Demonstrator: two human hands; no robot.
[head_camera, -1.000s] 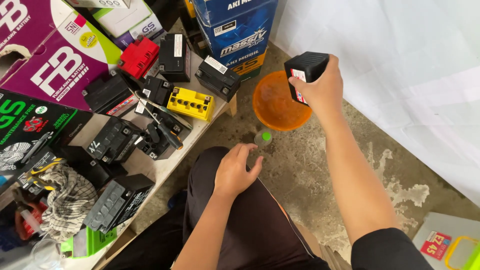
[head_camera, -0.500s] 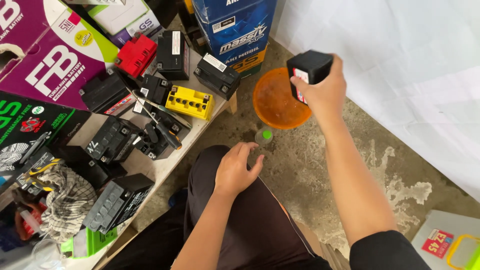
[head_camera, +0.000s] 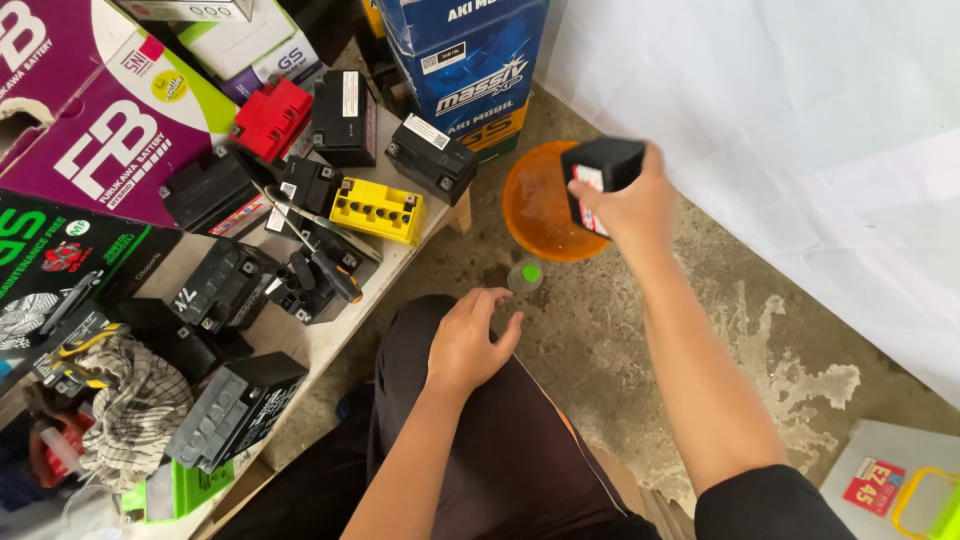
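A person's right hand (head_camera: 630, 205) grips a small black battery (head_camera: 597, 180) at one o'clock in the head view, fingers closed around its lower end, holding it tilted above an orange basin (head_camera: 535, 205) that sits on the concrete floor (head_camera: 640, 330). The left hand (head_camera: 468, 340), near centre, rests on the person's dark-trousered knee with fingers loosely spread and empty. Just beyond its fingertips, toward twelve o'clock, stands a small clear container with a green cap (head_camera: 526, 274), touching or nearly touching the basin's near rim; the view is too small to say which. At nine to eleven o'clock a low wooden surface (head_camera: 330, 335) carries more batteries: a yellow one (head_camera: 377, 210), a red one (head_camera: 270, 118) and several black ones, with a screwdriver (head_camera: 320, 255) lying across them. A checked rag (head_camera: 135, 400) lies at eight o'clock. Cardboard boxes crowd the top edge, and a white sheet (head_camera: 800, 130) hangs at two o'clock.
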